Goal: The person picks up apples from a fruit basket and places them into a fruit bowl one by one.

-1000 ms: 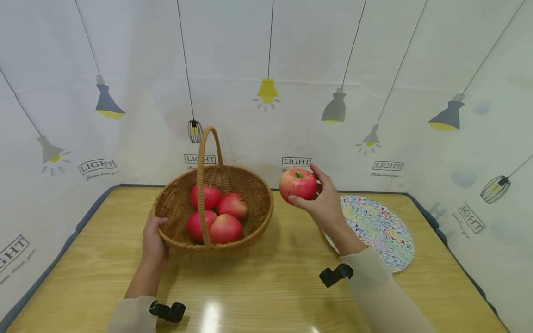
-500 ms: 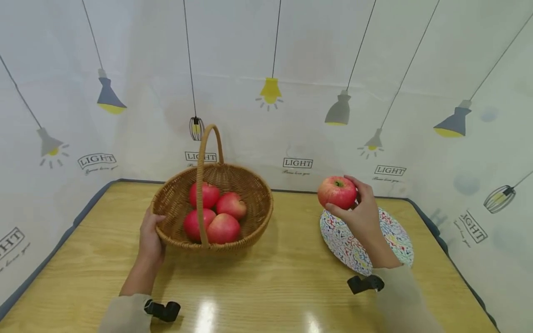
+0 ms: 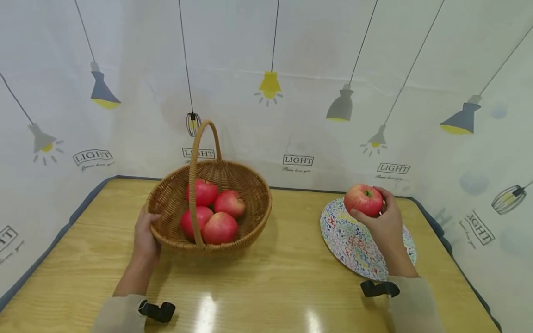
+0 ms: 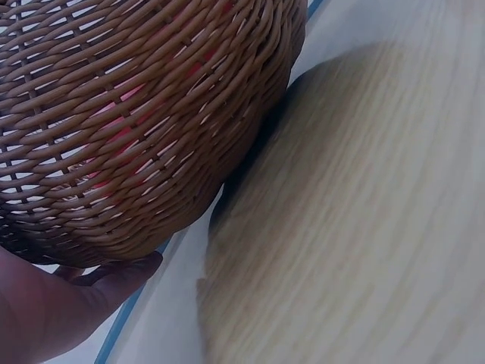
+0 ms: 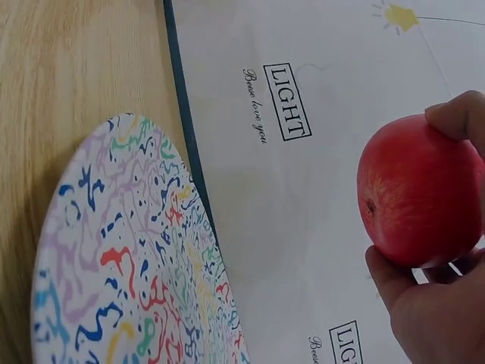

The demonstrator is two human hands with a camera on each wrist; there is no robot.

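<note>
A red apple (image 3: pixel 361 200) is gripped between the thumb and fingers of my right hand (image 3: pixel 387 226), held up over the back of a round plate (image 3: pixel 354 249) with a colourful squiggle pattern. In the right wrist view the apple (image 5: pixel 417 193) shows well apart from the plate (image 5: pixel 136 265). On the left stands a brown wicker basket (image 3: pixel 254 226) with a tall arched handle. Several red apples (image 3: pixel 220 228) lie inside it. My left hand (image 3: pixel 145 236) holds the basket's left rim, thumb over the edge; in the left wrist view its fingers reach under the woven side (image 4: pixel 136 136).
All this is on a pale wooden table (image 3: pixel 266 277). A white cloth wall (image 3: pixel 250 125) printed with lamps and "LIGHT" labels encloses the back and both sides. Bare tabletop lies between basket and plate. Each wrist wears a black camera mount (image 3: pixel 158 311).
My right hand has carried the apple rightward, from beside the basket to over the plate. The left hand keeps its hold on the basket; the head view has shifted slightly.
</note>
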